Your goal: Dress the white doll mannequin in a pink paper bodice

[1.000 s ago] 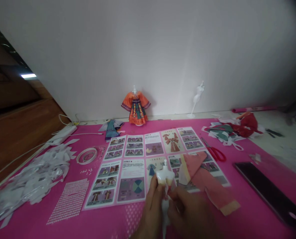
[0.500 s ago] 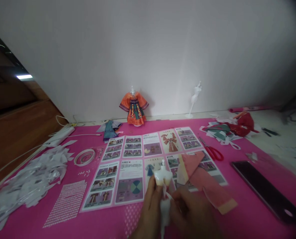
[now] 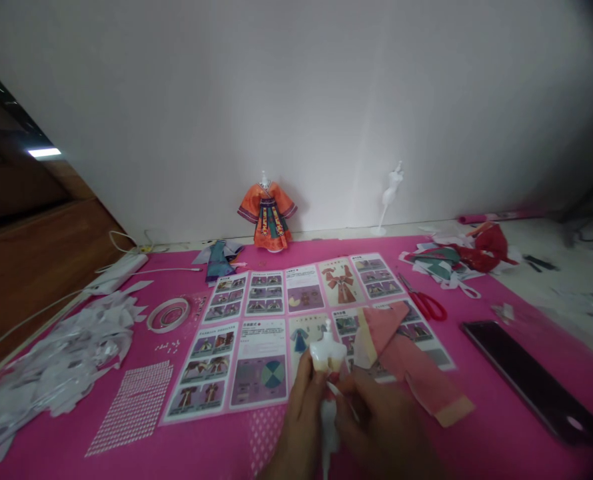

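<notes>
My left hand [image 3: 299,417] is wrapped round a small white doll mannequin [image 3: 328,350], held upright near the front edge of the view. A cream and red strip of fabric circles its chest. At the mannequin's front, my right hand [image 3: 371,417] is closed in a pinch on a thin white strip [image 3: 332,388]; the fingers are partly blurred. Just beyond my right hand lies a folded pink fabric garment piece [image 3: 411,367] with cream edges, resting on the printed instruction sheet [image 3: 259,333].
At the back stand a mannequin in an orange robe [image 3: 266,217] and a bare mannequin [image 3: 390,193]. Red scissors [image 3: 429,307], a dark phone [image 3: 531,380] and fabric scraps [image 3: 461,257] lie right. Tape rolls [image 3: 169,315], a bead sheet [image 3: 131,407] and white scraps [image 3: 71,360] lie left.
My right hand has shifted slightly left and up, closer to the mannequin's chest, and less of the white strip shows. My left hand keeps its hold.
</notes>
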The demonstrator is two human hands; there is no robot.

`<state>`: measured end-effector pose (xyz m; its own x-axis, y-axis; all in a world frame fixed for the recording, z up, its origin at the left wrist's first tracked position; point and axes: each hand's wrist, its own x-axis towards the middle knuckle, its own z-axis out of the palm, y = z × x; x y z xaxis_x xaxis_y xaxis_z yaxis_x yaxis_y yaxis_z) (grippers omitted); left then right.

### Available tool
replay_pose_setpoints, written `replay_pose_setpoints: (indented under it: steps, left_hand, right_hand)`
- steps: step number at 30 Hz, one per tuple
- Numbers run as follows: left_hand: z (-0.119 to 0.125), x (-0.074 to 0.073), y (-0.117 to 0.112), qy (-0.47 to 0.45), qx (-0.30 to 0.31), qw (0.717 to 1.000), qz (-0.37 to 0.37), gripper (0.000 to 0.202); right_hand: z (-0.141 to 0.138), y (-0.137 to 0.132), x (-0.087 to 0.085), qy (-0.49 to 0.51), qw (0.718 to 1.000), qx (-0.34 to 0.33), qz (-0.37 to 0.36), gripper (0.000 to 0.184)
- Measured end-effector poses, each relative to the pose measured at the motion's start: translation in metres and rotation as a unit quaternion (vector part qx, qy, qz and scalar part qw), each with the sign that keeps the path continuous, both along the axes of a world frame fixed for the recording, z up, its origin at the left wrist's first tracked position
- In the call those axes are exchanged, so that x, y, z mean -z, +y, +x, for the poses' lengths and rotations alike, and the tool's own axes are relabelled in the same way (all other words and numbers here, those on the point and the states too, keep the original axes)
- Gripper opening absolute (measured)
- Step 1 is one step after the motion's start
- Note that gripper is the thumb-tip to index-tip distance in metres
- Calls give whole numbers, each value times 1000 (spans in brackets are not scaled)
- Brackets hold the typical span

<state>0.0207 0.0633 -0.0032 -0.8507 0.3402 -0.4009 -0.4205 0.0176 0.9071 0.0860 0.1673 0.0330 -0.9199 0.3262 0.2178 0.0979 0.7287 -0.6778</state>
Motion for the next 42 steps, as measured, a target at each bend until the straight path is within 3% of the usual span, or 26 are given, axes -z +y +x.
replay_pose_setpoints:
  steps: [6,11,18,24,26,30,34,42]
  left_hand:
    - [0,-6,0,-12,1,1000,27,62]
    - [1,-11,1,9,29,995,97,58]
    - [6,-6,2,5,53,986,155,66]
    - [4,4,-2,25,34,998,37,68]
    - [3,5,-2,33,22,999,31,66]
    - [4,2,0,42,23,999,21,67]
    - [5,-5,-1,24,25,999,-24,68]
    - [9,-7,0,20,15,1000,15,62]
  right_hand:
    - [-1,-1,-2,-18,1000,9,-7,16]
    - [-1,0,-1,-26,999,21,25,15]
    - [-3,-2,0,-58,998,6,-15,18]
    - [-4,-5,0,-48,999,17,-5,22]
    - [-3,-1,3,-26,1000,9,-7,21]
    - [2,9,5,44,999,-12,14,15]
    - [1,11,1,45,999,7,9,16]
    - [-2,5,-1,42,999,2,-24,19]
